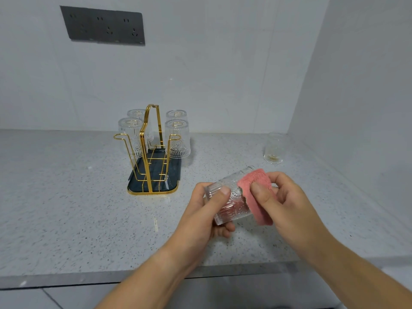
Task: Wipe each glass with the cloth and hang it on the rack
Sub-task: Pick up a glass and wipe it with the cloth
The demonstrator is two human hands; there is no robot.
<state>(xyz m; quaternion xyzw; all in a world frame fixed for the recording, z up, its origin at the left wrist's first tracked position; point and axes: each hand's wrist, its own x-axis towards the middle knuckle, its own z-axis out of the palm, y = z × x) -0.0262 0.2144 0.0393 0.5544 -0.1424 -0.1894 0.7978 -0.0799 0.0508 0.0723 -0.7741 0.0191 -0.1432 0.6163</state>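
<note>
My left hand [206, 210] grips a clear ribbed glass [227, 204], held on its side above the counter. My right hand [287, 204] pinches a pink cloth [258, 197] that wraps over the glass's open end. A gold wire rack [151, 148] on a dark tray [171, 172] stands to the left, further back. Several glasses hang upside down on its rear arms, among them one at the front left [130, 137] and one at the front right [177, 139]. The two nearest arms are bare. Another glass [274, 148] stands upright at the back right.
The speckled grey counter [66, 208] ends in a front edge close to me. White walls close the back and the right side. A dark socket panel [103, 25] is on the back wall.
</note>
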